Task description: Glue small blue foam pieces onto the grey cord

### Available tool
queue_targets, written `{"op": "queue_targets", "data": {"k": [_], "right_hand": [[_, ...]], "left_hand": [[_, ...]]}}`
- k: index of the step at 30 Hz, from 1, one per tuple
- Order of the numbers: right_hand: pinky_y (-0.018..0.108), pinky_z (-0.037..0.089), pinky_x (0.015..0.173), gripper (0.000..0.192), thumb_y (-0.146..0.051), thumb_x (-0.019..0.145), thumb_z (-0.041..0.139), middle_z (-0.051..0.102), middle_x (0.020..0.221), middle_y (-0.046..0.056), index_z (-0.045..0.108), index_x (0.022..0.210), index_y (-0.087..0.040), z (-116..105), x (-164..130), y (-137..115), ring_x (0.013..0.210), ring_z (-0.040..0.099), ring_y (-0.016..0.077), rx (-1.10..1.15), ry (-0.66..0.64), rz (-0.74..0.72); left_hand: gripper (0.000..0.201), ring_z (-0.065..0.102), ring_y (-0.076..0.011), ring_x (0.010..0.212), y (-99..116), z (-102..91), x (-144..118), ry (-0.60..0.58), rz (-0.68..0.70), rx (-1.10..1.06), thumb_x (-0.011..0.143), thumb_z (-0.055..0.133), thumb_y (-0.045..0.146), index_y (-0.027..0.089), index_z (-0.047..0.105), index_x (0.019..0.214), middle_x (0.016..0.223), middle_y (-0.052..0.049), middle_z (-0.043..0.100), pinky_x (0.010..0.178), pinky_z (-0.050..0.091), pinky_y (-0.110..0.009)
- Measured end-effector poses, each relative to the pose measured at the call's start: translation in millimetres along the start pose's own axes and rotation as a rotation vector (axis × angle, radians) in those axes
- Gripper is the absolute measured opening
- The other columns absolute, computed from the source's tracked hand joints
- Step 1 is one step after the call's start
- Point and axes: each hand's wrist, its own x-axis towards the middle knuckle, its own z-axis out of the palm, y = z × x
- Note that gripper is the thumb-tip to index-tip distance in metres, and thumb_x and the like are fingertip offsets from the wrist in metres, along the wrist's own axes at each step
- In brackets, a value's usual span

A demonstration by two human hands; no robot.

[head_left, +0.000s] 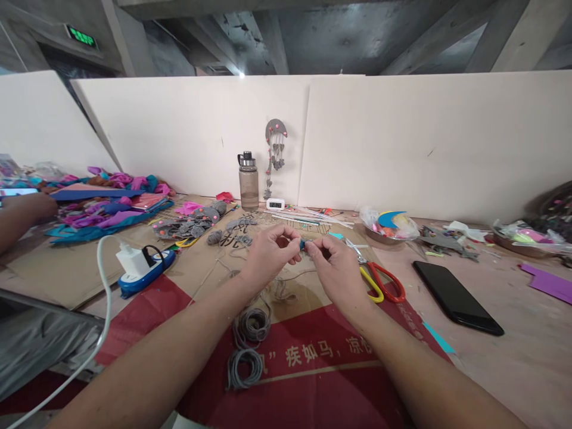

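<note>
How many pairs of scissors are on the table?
2: red-handled scissors just right of the right hand; yellow-handled scissors by the grey felt pieces. Clutter may hide more.

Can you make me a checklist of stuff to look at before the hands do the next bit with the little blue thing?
1. Little blue piece pinched between left hand and right hand: ok.
2. Grey cord threaded into the piece: cannot tell, fingers hide it.
3. Grey cord coils lying near, below the hands: ok.
4. Scissors beside the right hand, blades shut: ok.
5. Black phone apart from the hands: ok.
</note>
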Motion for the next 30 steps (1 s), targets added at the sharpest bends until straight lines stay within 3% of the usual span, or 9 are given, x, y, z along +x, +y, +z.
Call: {"op": "queue_targets", "data": {"k": [16,20,23,25,30], "right_hand": [[0.027,0.029,0.059,0.031,-0.029,0.088,0.051,0.047,0.060,-0.003,0.045,0.059,-0.020,1.7,0.7,1.9,0.060,0.041,0.0123,-0.056,0.026,-0.088],[0.027,0.030,0.059,0.026,-0.030,0.087,0.051,0.051,0.063,-0.002,0.048,0.063,-0.020,1.1,0.5,2.2,0.062,0.044,0.0132,-0.047,-0.005,-0.040],[0.026,0.033,0.058,0.015,-0.034,0.085,0.055,0.053,0.066,-0.002,0.054,0.079,-0.020,1.9,1.0,3.7,0.061,0.046,0.0132,0.070,-0.008,0.050],[0.026,0.034,0.056,0.017,-0.036,0.083,0.056,0.051,0.064,-0.004,0.058,0.090,-0.020,2.7,1.4,4.3,0.059,0.045,0.0129,0.148,-0.017,0.086],[0.026,0.034,0.057,0.016,-0.033,0.081,0.054,0.054,0.066,-0.002,0.062,0.076,-0.019,3.7,2.4,3.7,0.060,0.043,0.0127,0.243,-0.037,0.104]], "left_hand": [[0.006,0.053,-0.0085,0.045,-4.8,-0.2,0.5,-0.049,0.023,-0.008,0.072,0.061,0.021,0.016,0.058,0.075,0.049,0.004,0.056,0.046,0.042,-0.020],[0.007,0.051,-0.0079,0.044,-6.0,-1.3,1.5,-0.073,0.016,-0.048,0.072,0.061,0.021,0.016,0.058,0.076,0.048,0.004,0.055,0.046,0.042,-0.019],[0.009,0.051,-0.0075,0.044,-8.2,-2.4,3.2,-0.091,0.002,-0.094,0.073,0.062,0.022,0.016,0.057,0.076,0.049,0.005,0.056,0.047,0.042,-0.019],[0.010,0.050,-0.0073,0.043,-10.7,-2.7,4.4,-0.104,-0.010,-0.128,0.074,0.063,0.024,0.016,0.057,0.077,0.048,0.005,0.056,0.046,0.041,-0.019],[0.015,0.048,-0.0076,0.041,-17.5,-1.1,6.5,-0.138,-0.063,-0.221,0.075,0.066,0.029,0.016,0.058,0.077,0.047,0.004,0.056,0.045,0.040,-0.020]]}}
